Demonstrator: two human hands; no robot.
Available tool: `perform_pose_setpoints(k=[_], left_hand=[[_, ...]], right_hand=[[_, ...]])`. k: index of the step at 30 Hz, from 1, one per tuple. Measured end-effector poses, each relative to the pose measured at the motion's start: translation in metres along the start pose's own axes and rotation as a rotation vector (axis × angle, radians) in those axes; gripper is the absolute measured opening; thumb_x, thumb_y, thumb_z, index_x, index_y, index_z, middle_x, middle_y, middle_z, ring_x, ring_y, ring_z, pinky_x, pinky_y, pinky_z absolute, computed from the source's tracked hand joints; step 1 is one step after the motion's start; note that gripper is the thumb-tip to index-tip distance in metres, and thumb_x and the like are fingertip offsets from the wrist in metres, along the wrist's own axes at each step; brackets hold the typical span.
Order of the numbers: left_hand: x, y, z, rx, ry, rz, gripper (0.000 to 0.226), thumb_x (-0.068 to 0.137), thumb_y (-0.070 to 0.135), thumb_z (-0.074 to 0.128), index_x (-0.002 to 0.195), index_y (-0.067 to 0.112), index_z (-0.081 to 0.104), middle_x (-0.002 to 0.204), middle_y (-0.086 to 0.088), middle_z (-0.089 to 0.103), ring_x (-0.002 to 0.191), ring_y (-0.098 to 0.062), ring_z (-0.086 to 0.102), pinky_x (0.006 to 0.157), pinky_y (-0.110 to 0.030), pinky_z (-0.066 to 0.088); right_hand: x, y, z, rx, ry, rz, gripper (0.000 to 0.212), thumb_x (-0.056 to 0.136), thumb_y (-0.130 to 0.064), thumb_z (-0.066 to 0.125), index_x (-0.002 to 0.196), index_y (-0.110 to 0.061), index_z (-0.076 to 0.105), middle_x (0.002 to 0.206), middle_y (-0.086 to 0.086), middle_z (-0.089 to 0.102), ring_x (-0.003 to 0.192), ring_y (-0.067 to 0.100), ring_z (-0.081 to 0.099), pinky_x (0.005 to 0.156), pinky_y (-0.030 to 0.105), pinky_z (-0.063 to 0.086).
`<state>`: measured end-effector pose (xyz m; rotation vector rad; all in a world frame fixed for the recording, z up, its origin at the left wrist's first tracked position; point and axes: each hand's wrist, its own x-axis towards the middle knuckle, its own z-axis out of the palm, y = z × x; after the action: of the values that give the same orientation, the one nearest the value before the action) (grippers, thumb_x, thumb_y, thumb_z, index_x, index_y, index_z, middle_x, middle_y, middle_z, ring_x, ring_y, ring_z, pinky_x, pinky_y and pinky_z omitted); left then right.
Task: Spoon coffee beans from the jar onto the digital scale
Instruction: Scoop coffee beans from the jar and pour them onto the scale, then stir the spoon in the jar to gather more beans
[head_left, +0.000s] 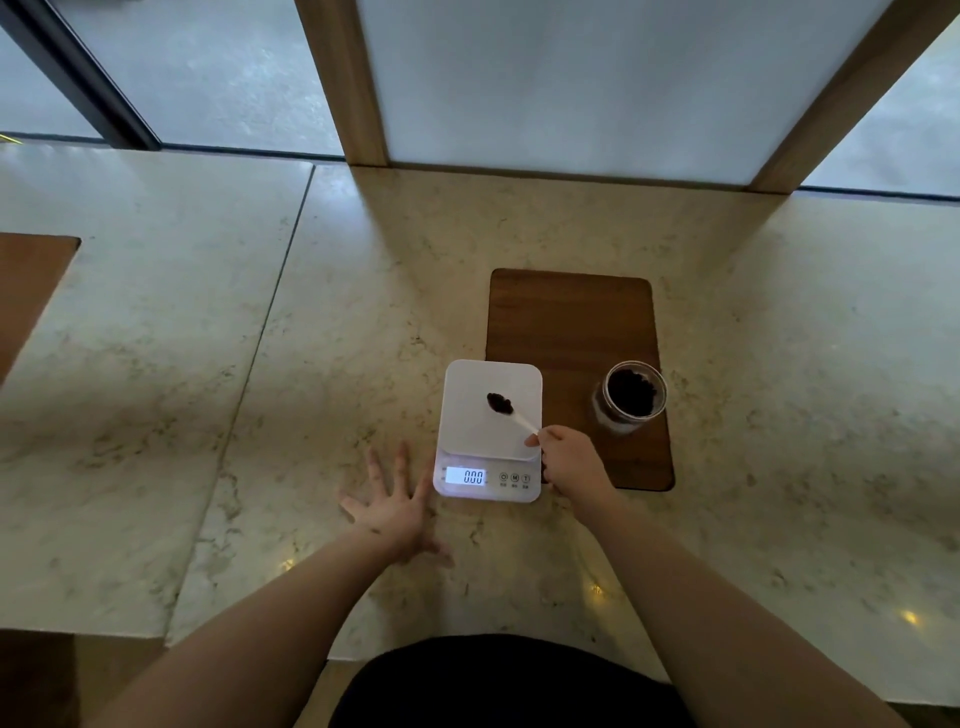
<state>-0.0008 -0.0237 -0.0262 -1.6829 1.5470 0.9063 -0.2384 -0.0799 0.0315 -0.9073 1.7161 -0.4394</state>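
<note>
The right hand (566, 457) pinched the white spoon (511, 413), its handle slanting up-left so the loaded bowl hung over the scale platform (467, 410), while the left hand (395, 506) lay open on the bench (260, 364).

Marble counter and wooden board

Pale veined countertop (218, 364); a brown wooden board (566, 322) lies right of centre, windows (208, 67) beyond.
</note>
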Motion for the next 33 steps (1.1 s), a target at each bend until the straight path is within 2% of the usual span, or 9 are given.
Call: perform_pose_setpoints(k=[3,5,10,14,16,20,24,27,33], left_hand=[[0.001,0.001,-0.001,0.004,-0.015,-0.012,0.140,0.059,0.094,0.059,0.107,0.038,-0.061,0.115,-0.001,-0.077,0.112,-0.046,-0.065,0.096,-0.092,-0.003],[0.000,0.002,-0.003,0.005,-0.023,-0.022,0.140,0.061,0.093,0.059,0.105,0.037,-0.062,0.113,-0.002,-0.077,0.113,-0.047,-0.064,0.095,-0.093,-0.004],[-0.002,0.002,-0.003,0.008,-0.030,-0.019,0.139,0.062,0.092,0.061,0.111,0.038,-0.058,0.111,0.000,-0.077,0.111,-0.046,-0.065,0.094,-0.093,-0.006],[-0.002,0.003,-0.003,0.012,-0.043,-0.025,0.140,0.061,0.092,0.061,0.124,0.036,-0.051,0.112,0.000,-0.077,0.104,-0.042,-0.070,0.096,-0.092,-0.007],[-0.003,0.002,-0.003,0.011,-0.044,-0.022,0.140,0.062,0.091,0.061,0.126,0.036,-0.050,0.114,0.000,-0.076,0.105,-0.042,-0.068,0.096,-0.092,-0.007],[-0.007,0.004,-0.006,0.000,-0.047,-0.010,0.138,0.066,0.089,0.062,0.130,0.035,-0.049,0.121,-0.001,-0.073,0.114,-0.044,-0.064,0.098,-0.091,-0.006],[-0.010,0.005,-0.006,-0.011,-0.039,0.008,0.139,0.064,0.090,0.061,0.131,0.036,-0.049,0.129,-0.003,-0.069,0.121,-0.045,-0.060,0.100,-0.091,-0.003],[-0.011,0.004,-0.007,-0.013,-0.033,0.014,0.140,0.062,0.092,0.060,0.128,0.037,-0.051,0.128,-0.002,-0.070,0.123,-0.045,-0.058,0.100,-0.091,-0.002],[-0.012,0.002,-0.007,-0.017,-0.030,0.027,0.139,0.063,0.090,0.061,0.132,0.038,-0.049,0.129,-0.002,-0.069,0.122,-0.044,-0.059,0.100,-0.091,-0.003]], right_hand=[[0.004,0.003,0.004,-0.093,0.068,-0.071,0.033,0.101,-0.020,0.039,0.088,-0.014,0.069,0.083,0.000,0.057,0.080,0.022,0.054,0.066,0.037,0.045],[0.005,0.005,0.005,-0.181,0.109,-0.133,0.032,0.102,-0.021,0.037,0.092,-0.015,0.067,0.089,0.001,0.060,0.085,0.022,0.056,0.064,0.033,0.043],[0.002,0.010,0.006,-0.486,0.200,-0.303,0.024,0.103,-0.026,0.037,0.092,-0.018,0.057,0.082,0.001,0.062,0.075,0.021,0.059,0.064,0.041,0.050],[-0.001,0.017,0.005,-0.650,0.276,-0.354,0.012,0.099,-0.025,0.044,0.088,-0.022,0.051,0.077,-0.005,0.057,0.067,0.015,0.056,0.060,0.037,0.054],[-0.002,0.021,0.004,-0.638,0.308,-0.368,0.015,0.099,-0.028,0.043,0.084,-0.025,0.048,0.073,-0.009,0.054,0.062,0.012,0.054,0.055,0.034,0.051],[-0.007,0.028,0.002,-0.555,0.384,-0.385,0.024,0.100,-0.032,0.037,0.078,-0.028,0.044,0.062,-0.010,0.051,0.051,0.011,0.049,0.043,0.028,0.036],[-0.016,0.030,-0.005,-0.354,0.365,-0.326,0.025,0.104,-0.034,0.036,0.086,-0.027,0.051,0.063,-0.006,0.057,0.052,0.015,0.053,0.046,0.033,0.037],[-0.034,0.041,-0.013,-0.189,0.353,-0.334,0.023,0.105,-0.031,0.038,0.091,-0.026,0.055,0.066,-0.004,0.059,0.052,0.011,0.049,0.048,0.032,0.037],[-0.070,0.087,-0.027,-0.130,0.299,-0.266,0.023,0.104,-0.025,0.041,0.090,-0.023,0.059,0.067,-0.003,0.055,0.053,0.003,0.048,0.046,0.020,0.036]])
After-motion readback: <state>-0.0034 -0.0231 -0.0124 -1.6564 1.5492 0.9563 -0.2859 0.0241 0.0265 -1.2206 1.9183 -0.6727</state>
